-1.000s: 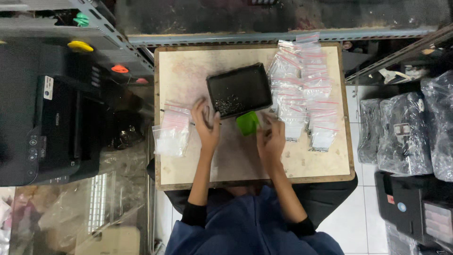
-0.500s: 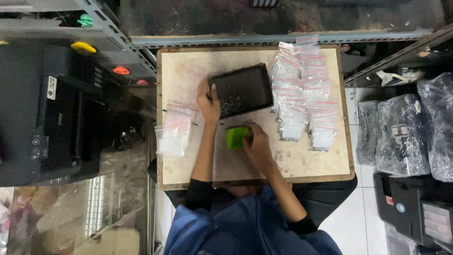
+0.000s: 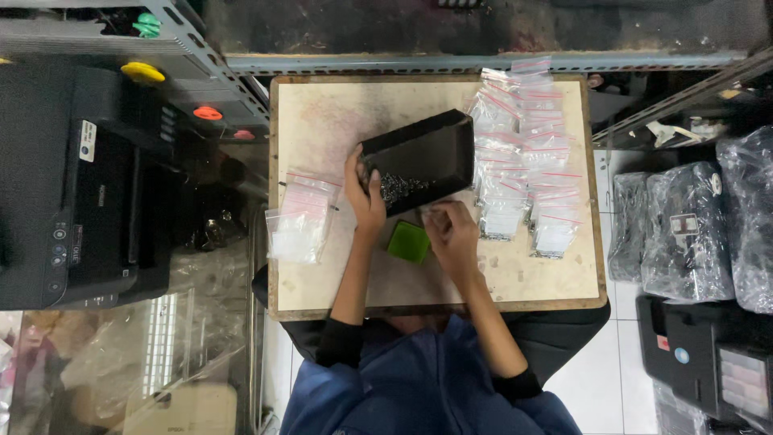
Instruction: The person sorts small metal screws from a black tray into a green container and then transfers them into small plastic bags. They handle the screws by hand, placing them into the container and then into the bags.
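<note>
Since a second ago the left hand (image 3: 366, 197) has tilted the black tray (image 3: 419, 159), its grip closed on the tray's near-left corner, so small dark parts (image 3: 398, 187) gather there, while the right hand (image 3: 451, 234), grip closed on something unseen, has moved beside the green cup (image 3: 408, 241) toward the bench's (image 3: 322, 113) near edge.

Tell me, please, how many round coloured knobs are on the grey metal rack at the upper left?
4: a green knob at the top, a yellow knob below it, an orange-red knob lower right, and a red knob partly hidden. More may be hidden.

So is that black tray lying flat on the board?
No, the left hand lifts one end of the black tray, tilting it so small metal parts gather low.
</note>
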